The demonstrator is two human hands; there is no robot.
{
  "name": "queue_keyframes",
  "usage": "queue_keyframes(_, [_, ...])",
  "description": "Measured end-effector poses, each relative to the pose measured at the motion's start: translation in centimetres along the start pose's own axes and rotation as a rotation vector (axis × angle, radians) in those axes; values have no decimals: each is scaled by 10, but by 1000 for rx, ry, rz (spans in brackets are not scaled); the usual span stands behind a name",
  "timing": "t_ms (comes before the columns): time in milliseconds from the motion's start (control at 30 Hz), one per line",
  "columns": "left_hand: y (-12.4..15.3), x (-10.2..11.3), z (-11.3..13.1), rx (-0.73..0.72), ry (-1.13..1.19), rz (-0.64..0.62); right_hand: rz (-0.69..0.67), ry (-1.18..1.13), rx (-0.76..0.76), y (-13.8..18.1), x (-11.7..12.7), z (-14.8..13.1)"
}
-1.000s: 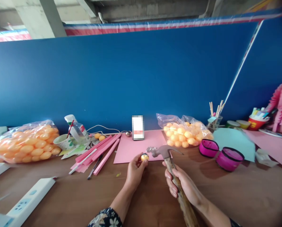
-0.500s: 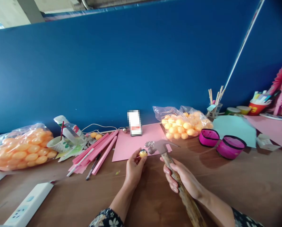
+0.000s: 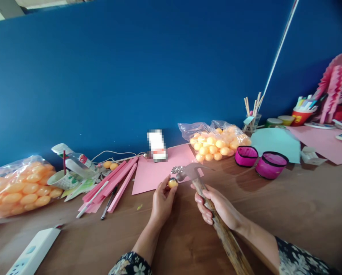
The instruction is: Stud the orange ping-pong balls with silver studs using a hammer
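Observation:
My left hand (image 3: 161, 201) pinches a small orange ball (image 3: 172, 183) against the brown table (image 3: 302, 214), at the near edge of a pink paper sheet (image 3: 156, 172). My right hand (image 3: 216, 207) is wrapped round the wooden handle of a claw hammer (image 3: 208, 206). The hammer's metal head hovers just above and right of the ball, almost touching it. A small heap of silvery metal bits (image 3: 176, 169) lies on the pink sheet just behind the hammer head.
Bags of orange balls lie at the left (image 3: 18, 189) and back centre (image 3: 216, 143). Pink paper strips (image 3: 113, 181), a pen, a cup and a tipped bottle (image 3: 73, 162) clutter the left. Two magenta round cases (image 3: 269, 164) stand right. A white power strip (image 3: 33, 252) lies near left.
The camera has tilted down and leftward, so everything sits higher and shifted. The hammer head has dropped closer to the ball. Both hands keep their grips.

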State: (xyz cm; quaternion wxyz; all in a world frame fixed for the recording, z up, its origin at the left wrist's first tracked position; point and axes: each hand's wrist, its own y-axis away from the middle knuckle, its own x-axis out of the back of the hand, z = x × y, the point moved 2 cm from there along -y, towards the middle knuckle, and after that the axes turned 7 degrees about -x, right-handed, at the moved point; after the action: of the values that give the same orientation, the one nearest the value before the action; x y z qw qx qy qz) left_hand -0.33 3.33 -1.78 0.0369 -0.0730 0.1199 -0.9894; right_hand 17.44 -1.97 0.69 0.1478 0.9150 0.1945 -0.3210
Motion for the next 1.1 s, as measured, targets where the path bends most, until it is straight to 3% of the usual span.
queue_keyframes(267, [1,1,0,-35,-21,-25,-2,-10,12,0,0,-1])
queue_keyframes(400, [2,-1,1,-25,80,-88,-12,-16,-38,0,0,0])
queue_keyframes(600, [2,-1,3,8,204,-72,-12,-71,8,2,-1,-4])
queue_keyframes(733, [1,-3,4,10,219,-101,-36,-38,-26,2,-1,0])
queue_keyframes(900, [1,-1,4,27,196,-32,-24,-39,6,2,-1,0])
queue_keyframes(1100, [2,-1,0,-11,166,-76,-24,-34,-27,0,-1,2])
